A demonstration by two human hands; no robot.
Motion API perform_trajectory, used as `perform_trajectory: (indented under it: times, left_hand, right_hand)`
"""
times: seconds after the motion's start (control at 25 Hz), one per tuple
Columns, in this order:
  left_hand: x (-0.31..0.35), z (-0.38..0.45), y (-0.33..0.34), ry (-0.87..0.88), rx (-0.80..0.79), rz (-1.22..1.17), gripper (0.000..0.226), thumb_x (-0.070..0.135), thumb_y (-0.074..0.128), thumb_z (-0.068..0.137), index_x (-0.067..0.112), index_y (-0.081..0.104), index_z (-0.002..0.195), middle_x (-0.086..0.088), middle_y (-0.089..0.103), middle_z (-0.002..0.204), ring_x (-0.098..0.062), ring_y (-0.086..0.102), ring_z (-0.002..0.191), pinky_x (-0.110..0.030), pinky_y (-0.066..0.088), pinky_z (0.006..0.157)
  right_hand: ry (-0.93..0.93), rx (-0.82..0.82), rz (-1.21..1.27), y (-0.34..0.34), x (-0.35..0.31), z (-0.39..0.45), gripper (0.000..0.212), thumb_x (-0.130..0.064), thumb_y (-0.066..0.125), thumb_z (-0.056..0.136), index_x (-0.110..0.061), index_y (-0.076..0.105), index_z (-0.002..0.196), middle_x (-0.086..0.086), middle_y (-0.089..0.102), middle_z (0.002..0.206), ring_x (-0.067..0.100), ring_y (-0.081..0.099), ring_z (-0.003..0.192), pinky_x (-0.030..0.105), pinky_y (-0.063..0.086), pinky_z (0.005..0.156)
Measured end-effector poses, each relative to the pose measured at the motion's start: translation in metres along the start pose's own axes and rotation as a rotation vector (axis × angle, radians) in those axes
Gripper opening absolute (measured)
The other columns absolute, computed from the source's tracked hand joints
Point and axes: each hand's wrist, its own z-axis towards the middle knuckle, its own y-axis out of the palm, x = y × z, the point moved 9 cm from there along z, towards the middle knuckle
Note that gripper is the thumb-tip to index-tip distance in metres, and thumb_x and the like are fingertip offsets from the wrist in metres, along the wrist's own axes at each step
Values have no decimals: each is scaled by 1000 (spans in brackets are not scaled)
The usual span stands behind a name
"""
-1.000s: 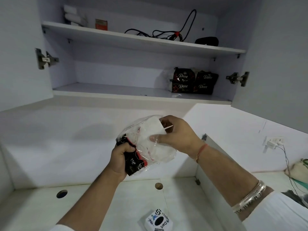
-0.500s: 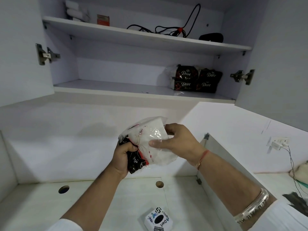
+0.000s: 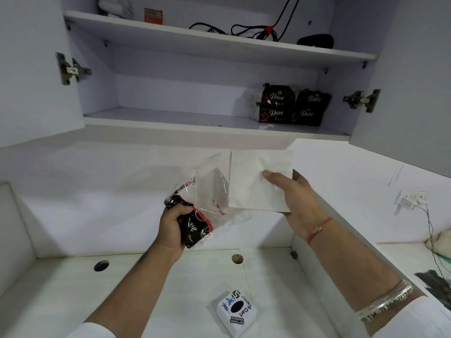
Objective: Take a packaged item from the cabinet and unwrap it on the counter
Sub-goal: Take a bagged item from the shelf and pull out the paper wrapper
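My left hand (image 3: 172, 229) grips the crumpled wrapper (image 3: 202, 203), a clear plastic bag with a black and red printed end. Just right of the wrapper, my right hand (image 3: 296, 198) holds a white folded square (image 3: 258, 181), thumb pressed on its front; the square is out of the wrapper and only its lower left corner still overlaps the plastic. Both hands are in the air above the white counter (image 3: 158, 289), below the open cabinet (image 3: 170, 118).
Several more dark Dove packs (image 3: 291, 106) are stacked at the right of the cabinet's lower shelf. Black cables (image 3: 253, 32) lie on the upper shelf. A small printed white box (image 3: 235, 313) sits on the counter, which has two round holes (image 3: 101, 265). Both cabinet doors stand open.
My right hand has pulled the white square up and to the right, out of the plastic wrapper. My left hand keeps its grip on the wrapper's printed end.
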Motion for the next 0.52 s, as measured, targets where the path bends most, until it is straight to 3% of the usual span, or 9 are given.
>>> perform_trajectory:
  times: [0.12,0.2,0.28,0.4,0.52]
  left_hand:
    - [-9,-7,-3,-59,2,6,28,3,42,90,11,66,77,-2,70,59,-20,69,55,-35,53,65]
    - [-15,-10,-1,-96,-8,-7,34,6,44,89,13,70,68,-3,68,59,-21,67,55,-34,53,64]
    - [-19,-14,3,-128,-16,1,24,10,50,81,13,71,70,-4,67,59,-21,66,53,-34,53,64]
    - [-20,-18,10,-136,-33,-21,25,12,53,64,13,77,70,-6,67,60,-23,67,52,-34,55,66]
    - [-17,-19,22,-122,-78,-55,34,12,47,61,12,79,70,-10,68,67,-28,68,60,-43,53,78]
  right_hand:
    - [-5,2,-14,-4,8,-3,31,-20,76,90,-15,70,120,-4,80,100,16,77,89,33,60,67]
    - [-44,-16,-95,-5,14,-1,43,-22,82,85,-12,67,124,2,80,111,24,78,99,38,62,79]
    - [-77,-85,-241,0,18,-3,56,-26,87,78,-12,63,126,6,79,114,25,78,102,38,63,82]
    - [-108,-170,-453,5,14,-6,54,-23,88,81,-17,59,127,3,77,112,18,77,100,33,64,80]
    - [-116,-104,-430,-7,-1,2,51,-21,87,81,-14,61,125,3,77,111,20,76,100,28,62,74]
